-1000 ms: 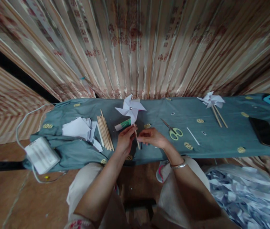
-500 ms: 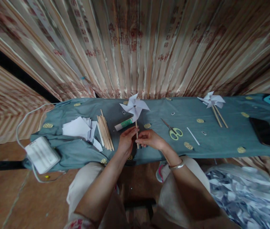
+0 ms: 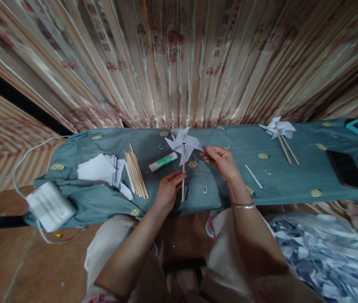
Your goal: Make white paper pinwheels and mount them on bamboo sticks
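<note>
White paper pinwheel (image 3: 184,147): left hand (image 3: 168,190) grips its stick, right hand (image 3: 221,161) pinches a blade.

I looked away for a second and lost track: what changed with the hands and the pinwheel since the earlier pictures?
The right hand let go of the stick and rose to the edge of the pinwheel's paper blades. The left hand kept hold of the stick, now more upright. The stick bundle, glue stick and finished pinwheels stayed put.

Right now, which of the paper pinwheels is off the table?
The white pinwheel at centre: the left hand holds its stick upright and the right hand touches a blade. The other pinwheels lie flat, far right.
</note>
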The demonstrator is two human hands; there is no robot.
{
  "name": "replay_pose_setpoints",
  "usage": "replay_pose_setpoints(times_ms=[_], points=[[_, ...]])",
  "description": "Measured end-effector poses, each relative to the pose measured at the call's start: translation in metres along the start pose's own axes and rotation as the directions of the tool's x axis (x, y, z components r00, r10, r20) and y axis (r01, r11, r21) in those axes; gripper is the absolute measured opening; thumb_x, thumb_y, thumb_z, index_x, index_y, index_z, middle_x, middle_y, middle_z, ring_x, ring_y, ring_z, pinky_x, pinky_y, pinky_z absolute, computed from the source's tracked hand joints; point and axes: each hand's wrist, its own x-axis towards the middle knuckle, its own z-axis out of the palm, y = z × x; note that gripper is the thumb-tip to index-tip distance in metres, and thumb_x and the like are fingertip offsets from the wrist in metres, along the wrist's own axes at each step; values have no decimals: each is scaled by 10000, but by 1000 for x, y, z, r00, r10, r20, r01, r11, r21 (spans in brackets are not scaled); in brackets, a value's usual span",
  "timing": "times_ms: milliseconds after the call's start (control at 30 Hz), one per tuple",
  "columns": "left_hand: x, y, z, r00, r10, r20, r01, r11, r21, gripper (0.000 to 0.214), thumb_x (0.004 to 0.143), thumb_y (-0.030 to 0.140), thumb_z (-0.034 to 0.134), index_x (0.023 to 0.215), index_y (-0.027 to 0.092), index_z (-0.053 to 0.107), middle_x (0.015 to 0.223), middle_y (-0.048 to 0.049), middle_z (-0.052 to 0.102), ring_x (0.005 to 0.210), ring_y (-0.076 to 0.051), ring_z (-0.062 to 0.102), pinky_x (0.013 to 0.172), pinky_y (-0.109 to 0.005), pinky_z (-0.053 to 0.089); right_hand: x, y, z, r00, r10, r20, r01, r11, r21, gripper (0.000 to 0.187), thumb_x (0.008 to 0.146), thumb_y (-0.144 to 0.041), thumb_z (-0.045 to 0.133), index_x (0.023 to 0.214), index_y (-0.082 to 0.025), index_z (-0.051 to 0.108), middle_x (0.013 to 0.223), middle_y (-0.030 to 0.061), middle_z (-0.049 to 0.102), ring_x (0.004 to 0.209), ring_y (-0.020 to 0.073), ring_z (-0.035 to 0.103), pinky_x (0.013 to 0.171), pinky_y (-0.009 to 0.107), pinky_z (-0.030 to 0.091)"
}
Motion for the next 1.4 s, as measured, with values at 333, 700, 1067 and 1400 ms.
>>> replay_pose_setpoints(times_ms=[333, 700, 1067, 1400], points=[[-8, -14, 2, 995, -87, 52, 83, 994, 68, 399, 396, 326, 964, 705, 147, 784, 710, -45, 728, 665, -118, 596, 697, -249, 447, 3, -1, 4, 998, 6, -56, 2, 992, 127, 526, 540, -688, 841, 750, -231, 687, 655, -11, 706, 655, 160, 643, 607, 283, 531], [-8, -14, 2, 993, -107, 41, 104, 993, 56, 447, 343, 353, 978, 690, 152, 781, 689, -36, 725, 642, -110, 596, 681, -241, 457, 2, -1, 6, 997, 9, -71, -3, 996, 88, 456, 490, -597, 885, 623, -229, 650, 523, -38, 606, 498, 109, 484, 473, 253, 401], [-5, -9, 2, 998, -55, 35, 53, 997, 56, 380, 416, 311, 956, 715, 151, 783, 715, -43, 729, 676, -122, 611, 712, -253, 452, 0, 3, 10, 998, 58, -25, -55, 992, 112, 447, 516, -575, 882, 658, -224, 644, 565, -44, 606, 539, 100, 540, 539, 235, 489], [-3, -7, 3, 999, -42, 33, 41, 999, 29, 400, 397, 317, 963, 713, 153, 782, 723, -38, 731, 686, -120, 615, 725, -250, 457, -3, 0, 16, 991, 135, 15, -135, 975, 178, 492, 414, -551, 933, 633, -205, 661, 583, -33, 640, 529, 85, 570, 511, 205, 485]])
